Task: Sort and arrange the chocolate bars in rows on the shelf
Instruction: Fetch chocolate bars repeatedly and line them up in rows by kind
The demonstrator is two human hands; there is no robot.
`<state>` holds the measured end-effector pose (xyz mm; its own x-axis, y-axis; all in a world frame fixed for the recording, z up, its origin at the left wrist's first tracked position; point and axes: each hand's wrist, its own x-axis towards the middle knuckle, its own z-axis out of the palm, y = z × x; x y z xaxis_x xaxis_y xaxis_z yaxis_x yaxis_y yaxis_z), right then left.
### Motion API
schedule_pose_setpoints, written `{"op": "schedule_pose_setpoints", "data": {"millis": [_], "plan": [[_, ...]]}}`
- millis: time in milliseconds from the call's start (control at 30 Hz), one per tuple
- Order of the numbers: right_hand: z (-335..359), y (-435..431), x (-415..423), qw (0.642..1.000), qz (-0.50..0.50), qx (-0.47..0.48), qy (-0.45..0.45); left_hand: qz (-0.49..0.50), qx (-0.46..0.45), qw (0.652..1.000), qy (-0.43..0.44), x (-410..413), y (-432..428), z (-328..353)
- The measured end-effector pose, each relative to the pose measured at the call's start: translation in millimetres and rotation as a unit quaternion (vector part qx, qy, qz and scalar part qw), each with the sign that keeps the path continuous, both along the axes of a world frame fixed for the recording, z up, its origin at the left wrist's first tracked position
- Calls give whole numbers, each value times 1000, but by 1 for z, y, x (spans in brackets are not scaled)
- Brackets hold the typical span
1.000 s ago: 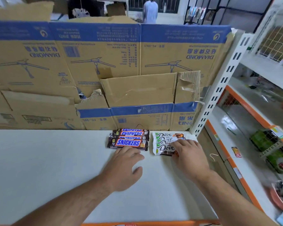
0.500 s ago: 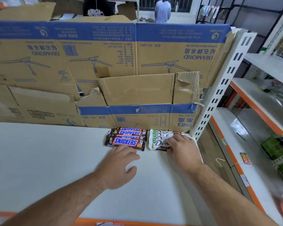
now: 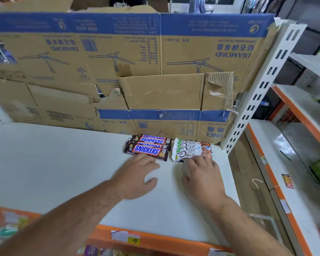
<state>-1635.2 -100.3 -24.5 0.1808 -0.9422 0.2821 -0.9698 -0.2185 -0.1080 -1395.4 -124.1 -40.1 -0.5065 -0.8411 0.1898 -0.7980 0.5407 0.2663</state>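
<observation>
Several brown Snickers bars (image 3: 147,148) lie in a tidy row at the back of the white shelf (image 3: 54,163), against the cardboard. Right beside them lies a row of white Dove bars (image 3: 190,150). My left hand (image 3: 137,174) rests flat on the shelf with its fingertips at the front Snickers bar. My right hand (image 3: 203,174) lies flat too, with its fingertips touching the front edge of the nearest Dove bar. Neither hand holds anything.
Flattened cardboard boxes (image 3: 129,67) form the back wall of the shelf. A white slotted upright (image 3: 262,84) stands at the right end. Orange-edged shelves (image 3: 277,182) with goods lie further right. An orange price strip (image 3: 155,239) runs along the front edge.
My right hand has drawn back from on top of the Dove bars to their front edge. The left hand has stayed in front of the Snickers bars. The view has shifted.
</observation>
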Motion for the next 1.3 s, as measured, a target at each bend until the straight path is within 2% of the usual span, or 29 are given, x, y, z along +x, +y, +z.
{"op": "schedule_pose_setpoints", "data": {"millis": [133, 233, 400, 600, 867, 1300], "plan": [[17, 13, 35, 992, 19, 121, 32, 37, 24, 998, -32, 18, 11, 11], [29, 19, 73, 987, 49, 150, 38, 76, 33, 996, -43, 51, 20, 23], [44, 30, 162, 985, 84, 147, 15, 159, 45, 985, -54, 136, 45, 38], [60, 57, 310, 985, 119, 125, 11, 253, 42, 965, -55, 281, 86, 49], [78, 75, 507, 975, 197, 101, 17, 329, 19, 943, -41, 472, 138, 76], [69, 49, 750, 941, 321, 102, 41, 433, 22, 901, -30, 685, 158, 67]]}}
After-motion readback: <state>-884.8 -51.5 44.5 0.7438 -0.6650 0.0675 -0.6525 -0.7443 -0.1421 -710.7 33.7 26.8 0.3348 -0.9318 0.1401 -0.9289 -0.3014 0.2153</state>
